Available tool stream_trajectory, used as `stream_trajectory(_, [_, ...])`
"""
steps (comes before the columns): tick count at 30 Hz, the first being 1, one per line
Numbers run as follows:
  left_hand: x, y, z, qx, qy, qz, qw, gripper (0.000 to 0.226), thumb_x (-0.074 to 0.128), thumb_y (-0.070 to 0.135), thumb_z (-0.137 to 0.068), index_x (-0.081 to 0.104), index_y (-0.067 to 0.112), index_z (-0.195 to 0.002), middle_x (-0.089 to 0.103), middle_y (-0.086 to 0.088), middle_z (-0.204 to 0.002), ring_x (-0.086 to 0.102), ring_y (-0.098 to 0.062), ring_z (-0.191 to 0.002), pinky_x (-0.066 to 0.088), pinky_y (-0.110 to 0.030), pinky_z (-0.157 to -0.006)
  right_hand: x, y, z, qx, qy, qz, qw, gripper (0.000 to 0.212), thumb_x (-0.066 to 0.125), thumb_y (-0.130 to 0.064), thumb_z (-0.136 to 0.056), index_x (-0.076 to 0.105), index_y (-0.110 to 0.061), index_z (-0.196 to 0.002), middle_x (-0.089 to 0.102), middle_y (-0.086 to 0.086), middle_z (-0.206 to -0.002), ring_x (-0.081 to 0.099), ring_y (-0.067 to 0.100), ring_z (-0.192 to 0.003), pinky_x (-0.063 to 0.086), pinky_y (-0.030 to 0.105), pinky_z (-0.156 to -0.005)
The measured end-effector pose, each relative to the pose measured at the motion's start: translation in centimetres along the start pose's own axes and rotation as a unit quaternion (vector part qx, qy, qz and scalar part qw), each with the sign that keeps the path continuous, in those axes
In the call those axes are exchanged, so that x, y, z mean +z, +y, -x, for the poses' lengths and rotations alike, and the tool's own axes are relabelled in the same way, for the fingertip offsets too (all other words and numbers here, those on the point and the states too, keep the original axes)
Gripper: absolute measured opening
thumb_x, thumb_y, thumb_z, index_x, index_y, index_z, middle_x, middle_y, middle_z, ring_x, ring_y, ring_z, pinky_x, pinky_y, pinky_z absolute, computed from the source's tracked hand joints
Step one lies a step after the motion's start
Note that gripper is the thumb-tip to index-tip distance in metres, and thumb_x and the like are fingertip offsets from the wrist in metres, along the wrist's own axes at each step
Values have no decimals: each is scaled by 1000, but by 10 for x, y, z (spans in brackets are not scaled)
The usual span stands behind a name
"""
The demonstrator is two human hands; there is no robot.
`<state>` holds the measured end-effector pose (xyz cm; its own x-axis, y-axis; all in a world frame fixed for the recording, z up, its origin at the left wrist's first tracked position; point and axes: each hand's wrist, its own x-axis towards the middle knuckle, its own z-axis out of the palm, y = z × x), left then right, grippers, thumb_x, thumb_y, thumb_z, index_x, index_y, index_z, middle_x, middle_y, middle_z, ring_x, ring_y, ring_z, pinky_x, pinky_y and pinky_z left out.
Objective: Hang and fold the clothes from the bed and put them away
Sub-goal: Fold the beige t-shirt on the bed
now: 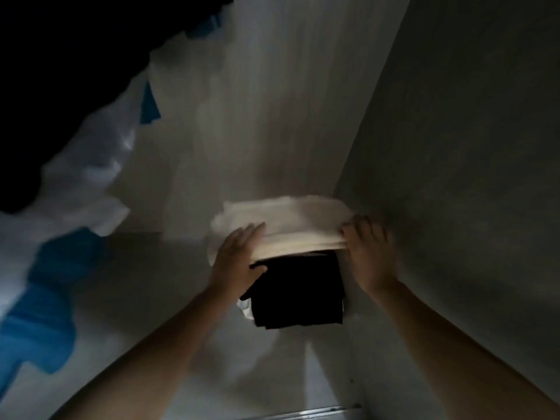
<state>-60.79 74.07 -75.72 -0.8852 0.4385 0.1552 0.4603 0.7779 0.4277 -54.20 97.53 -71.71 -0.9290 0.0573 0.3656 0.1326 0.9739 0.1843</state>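
Folded white garment point(291, 225) sits over the folded black garment point(298, 289) in the closet corner, left hand point(239, 256) and right hand point(368, 253) pinching its ends. Risk: uneven release, and the fold slumps or the stack tips.

The white cloth point(281, 225) covers the far part of the black stack point(298, 289). Left of the cloth, a blurred white-and-blue garment point(45, 298) runs off the left edge.

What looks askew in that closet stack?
The cream garment, gripped by the left hand and right hand, overhangs the black folded pile leftward; a black flap juts out of that pile's left side.
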Motion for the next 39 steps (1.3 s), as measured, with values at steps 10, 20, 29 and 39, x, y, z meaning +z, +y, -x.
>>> stream_trajectory(10, [13,9,112,-72,-288,-8,955,86,59,31,-88,1,26,-151,-2,-5,-159,17,-19,-143,26,-24,-109,-29,-27,108,-20,-161,-37,986,62,92,-23,-34,76,-13,-93,69,19,-103,69,32,-91,55,46,-70])
stream_trajectory(20, [-175,129,149,-118,-243,59,961,63,53,24,-92,25,20,-149,23,-4,-155,29,-23,-138,31,-30,-107,-253,-19,128,-13,-211,-11,977,56,88,-26,-45,74,-11,-97,64,23,-114,65,35,-101,53,44,-81])
stream_trajectory(29, [-266,210,170,-7,-252,77,965,57,52,23,-93,31,17,-146,29,-3,-153,30,-24,-136,28,-29,-107,-382,5,167,-4,-159,-21,987,55,90,-14,-39,76,-11,-92,67,23,-106,67,37,-93,55,41,-70])
stream_trajectory(39, [-313,301,194,227,-228,69,944,51,50,22,-94,39,15,-143,34,-3,-149,32,-21,-133,21,-26,-106,-495,46,269,138,-104,45,984,72,89,-9,-33,74,-12,-103,65,24,-112,65,39,-100,55,48,-73])
